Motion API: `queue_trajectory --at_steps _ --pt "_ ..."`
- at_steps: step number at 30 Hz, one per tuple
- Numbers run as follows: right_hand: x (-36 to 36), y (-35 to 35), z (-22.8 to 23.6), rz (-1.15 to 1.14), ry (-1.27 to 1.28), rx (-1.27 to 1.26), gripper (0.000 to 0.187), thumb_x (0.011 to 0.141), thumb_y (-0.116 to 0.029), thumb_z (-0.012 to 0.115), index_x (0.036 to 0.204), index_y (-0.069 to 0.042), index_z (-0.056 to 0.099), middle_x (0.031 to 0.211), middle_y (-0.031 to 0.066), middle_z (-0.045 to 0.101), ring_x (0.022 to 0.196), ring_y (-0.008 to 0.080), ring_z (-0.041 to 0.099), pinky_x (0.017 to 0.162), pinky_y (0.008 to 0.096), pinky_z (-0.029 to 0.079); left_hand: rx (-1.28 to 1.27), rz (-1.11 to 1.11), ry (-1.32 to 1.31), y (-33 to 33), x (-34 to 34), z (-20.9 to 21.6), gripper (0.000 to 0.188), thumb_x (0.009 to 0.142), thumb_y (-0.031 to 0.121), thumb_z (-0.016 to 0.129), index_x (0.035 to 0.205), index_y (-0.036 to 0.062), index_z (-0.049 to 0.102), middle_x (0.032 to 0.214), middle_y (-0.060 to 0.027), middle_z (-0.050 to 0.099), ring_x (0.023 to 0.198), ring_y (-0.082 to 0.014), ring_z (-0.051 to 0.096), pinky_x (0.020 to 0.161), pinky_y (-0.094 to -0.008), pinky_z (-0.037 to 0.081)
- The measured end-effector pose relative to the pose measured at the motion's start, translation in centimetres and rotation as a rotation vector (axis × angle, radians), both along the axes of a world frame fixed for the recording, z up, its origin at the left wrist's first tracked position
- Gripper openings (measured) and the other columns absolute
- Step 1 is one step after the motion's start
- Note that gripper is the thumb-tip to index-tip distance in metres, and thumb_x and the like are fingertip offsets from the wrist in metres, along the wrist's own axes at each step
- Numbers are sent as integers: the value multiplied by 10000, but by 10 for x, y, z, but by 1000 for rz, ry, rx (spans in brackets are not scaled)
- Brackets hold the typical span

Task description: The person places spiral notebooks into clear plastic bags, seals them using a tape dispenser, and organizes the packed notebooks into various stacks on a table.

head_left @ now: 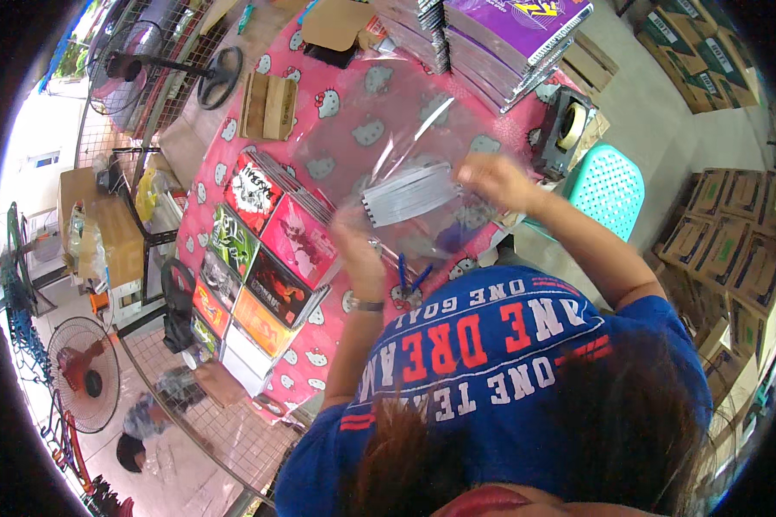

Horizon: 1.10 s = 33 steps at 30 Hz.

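A white spiral-bound pad or stack of notebooks [414,196] rests over a large clear plastic sheet [353,138] on the table, black coils showing at its left end. My right hand [496,181], blurred by motion, is at the pad's right end with its fingers curled together. Whether they pinch the pad or the plastic cannot be made out. Close to the coiled end is my left hand [355,241], its fingers smeared by motion. A blue-handled tool [416,276], perhaps scissors, lies on the near side of the plastic.
Stacks of colourful notebooks [276,267] stand on the pink patterned tablecloth [306,366] at the left. Purple spiral notebooks [517,30] are piled at the back. A tape dispenser [565,129] and turquoise stool [608,194] are at the right, a wooden block [269,105] at the far left.
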State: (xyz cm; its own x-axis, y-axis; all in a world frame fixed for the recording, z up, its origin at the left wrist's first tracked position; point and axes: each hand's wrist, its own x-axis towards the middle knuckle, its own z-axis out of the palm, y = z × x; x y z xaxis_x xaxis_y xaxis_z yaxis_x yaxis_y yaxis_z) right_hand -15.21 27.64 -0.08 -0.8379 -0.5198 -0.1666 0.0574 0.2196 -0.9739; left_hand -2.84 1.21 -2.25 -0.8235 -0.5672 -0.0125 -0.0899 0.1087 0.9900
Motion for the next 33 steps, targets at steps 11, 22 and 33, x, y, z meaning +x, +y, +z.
queue_trajectory --at_steps 11,22,33 --pt "14 -34 5 374 772 111 426 809 -386 631 1119 -94 617 1158 65 608 1105 250 496 947 442 276 5 -283 187 10 6 8 519 988 399 286 1265 -15 431 1296 -162 468 1226 -271 430 1057 -388 298" --pt "18 -26 -3 275 649 -1 407 788 -343 629 1089 -68 625 1105 82 622 1006 246 547 905 387 304 -1078 -687 -440 0 -118 96 342 730 200 676 1052 94 631 1007 -133 632 908 -343 603 805 -432 473" --pt "10 -44 8 550 795 271 539 718 -525 647 1132 -180 638 1381 53 473 1243 307 380 951 535 266 -707 -360 90 17 -6 12 525 962 441 316 988 1 600 1179 -141 571 1090 -300 487 971 -442 342"
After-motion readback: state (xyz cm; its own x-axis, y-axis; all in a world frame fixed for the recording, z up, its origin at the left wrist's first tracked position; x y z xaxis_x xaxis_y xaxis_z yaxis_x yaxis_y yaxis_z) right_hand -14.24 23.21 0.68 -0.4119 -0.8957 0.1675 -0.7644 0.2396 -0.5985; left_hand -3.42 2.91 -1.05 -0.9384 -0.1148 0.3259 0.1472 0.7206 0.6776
